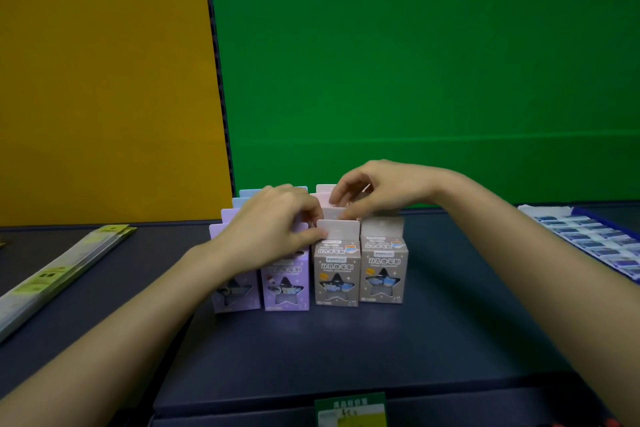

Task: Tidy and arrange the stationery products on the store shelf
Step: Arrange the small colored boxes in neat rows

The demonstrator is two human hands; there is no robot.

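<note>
While both grips close on box flaps

Where the dark shelf point(346, 340) carries rows of small star-window boxes, the left grip point(273, 229) curls over the purple boxes point(285, 284), its thumb touching the flap of the front grey box point(336, 274). The right grip point(377, 191) pinches the flap of the box behind point(332, 213). Long packets point(52, 274) lie left, a blue tray point(602, 220) right, a green price tag point(349, 409) on the front edge

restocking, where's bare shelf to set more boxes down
Bare shelf between the grey boxes and the eraser tray, and in front of the boxes down to the price tag. Crowded at the box tops, where left hand and right hand work.
</note>
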